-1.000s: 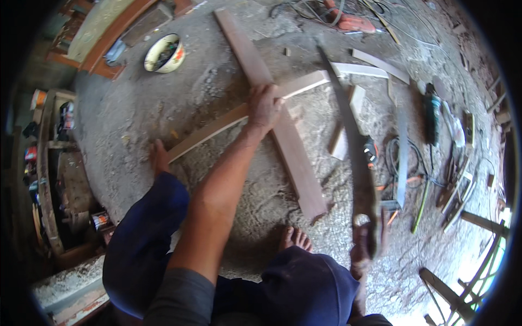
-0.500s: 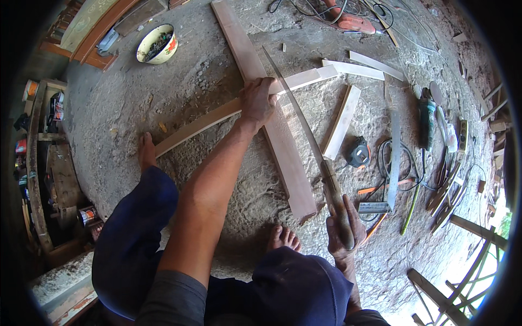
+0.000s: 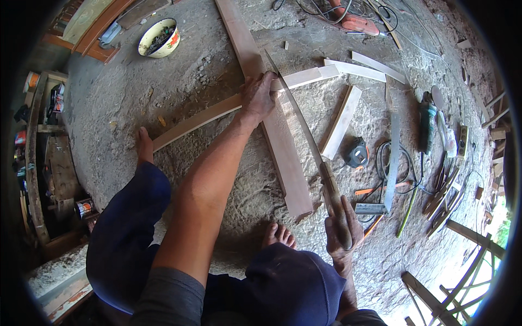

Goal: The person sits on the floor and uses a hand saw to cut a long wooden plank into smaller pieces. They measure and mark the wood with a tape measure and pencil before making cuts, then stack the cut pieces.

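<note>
My left hand (image 3: pixel 259 96) grips a long wooden strip (image 3: pixel 201 113) where it lies across a wider board (image 3: pixel 285 163). The strip's left end is at my bare left foot (image 3: pixel 145 145). My right hand (image 3: pixel 343 231) is closed around the handle of a hand saw (image 3: pixel 304 130). The saw's blade reaches up diagonally to the strip, just right of my left fingers. My right foot (image 3: pixel 276 236) rests on the rough floor beside the board's near end.
Short strips (image 3: pixel 340 119), a tape measure (image 3: pixel 357 155), a steel square (image 3: pixel 390 179), an angle grinder (image 3: pixel 427 122) and cables lie to the right. An enamel bowl (image 3: pixel 159 41) and red drill (image 3: pixel 359 24) are farther away. A wooden rack (image 3: pixel 41 163) stands left, scrap timber (image 3: pixel 457 288) lower right.
The saw has swung left from over the short pieces onto the strip beside my left hand, mostly between the two earlier frames. Since then it has shifted only slightly.
</note>
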### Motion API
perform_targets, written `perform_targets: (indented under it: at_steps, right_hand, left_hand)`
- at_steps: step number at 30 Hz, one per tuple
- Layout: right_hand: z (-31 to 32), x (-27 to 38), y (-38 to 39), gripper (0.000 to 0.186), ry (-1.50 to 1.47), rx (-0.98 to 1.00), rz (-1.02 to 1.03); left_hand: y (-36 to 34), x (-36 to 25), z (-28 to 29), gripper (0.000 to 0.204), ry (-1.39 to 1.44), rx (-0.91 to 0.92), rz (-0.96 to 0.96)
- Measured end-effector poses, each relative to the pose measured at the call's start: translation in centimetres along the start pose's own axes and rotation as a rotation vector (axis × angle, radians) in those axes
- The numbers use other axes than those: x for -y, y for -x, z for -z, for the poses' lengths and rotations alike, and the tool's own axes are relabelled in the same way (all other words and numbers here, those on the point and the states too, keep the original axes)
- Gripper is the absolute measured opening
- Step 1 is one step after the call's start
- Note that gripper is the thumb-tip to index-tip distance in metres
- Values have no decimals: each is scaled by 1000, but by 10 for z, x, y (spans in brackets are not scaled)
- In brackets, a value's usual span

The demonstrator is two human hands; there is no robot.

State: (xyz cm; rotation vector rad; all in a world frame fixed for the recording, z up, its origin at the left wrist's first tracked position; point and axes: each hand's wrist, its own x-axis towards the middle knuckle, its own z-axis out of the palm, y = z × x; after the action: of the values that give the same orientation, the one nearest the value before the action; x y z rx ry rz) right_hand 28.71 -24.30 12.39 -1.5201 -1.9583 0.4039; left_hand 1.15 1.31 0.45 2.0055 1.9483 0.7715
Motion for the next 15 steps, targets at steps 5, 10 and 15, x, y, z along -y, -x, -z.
perform_targets:
  at_steps: [5, 10, 15]
  right_hand:
    - [1, 0, 0, 44, 9, 11, -3]
    - [0, -3, 0, 45, 10, 1, 21]
    - [2, -3, 1, 45, -20, 24, -44]
  left_hand:
    - [-2, 1, -2, 38, -21, -4, 14]
    - [-4, 0, -3, 39, -2, -10, 29]
    - [-6, 0, -7, 39, -11, -53, 40]
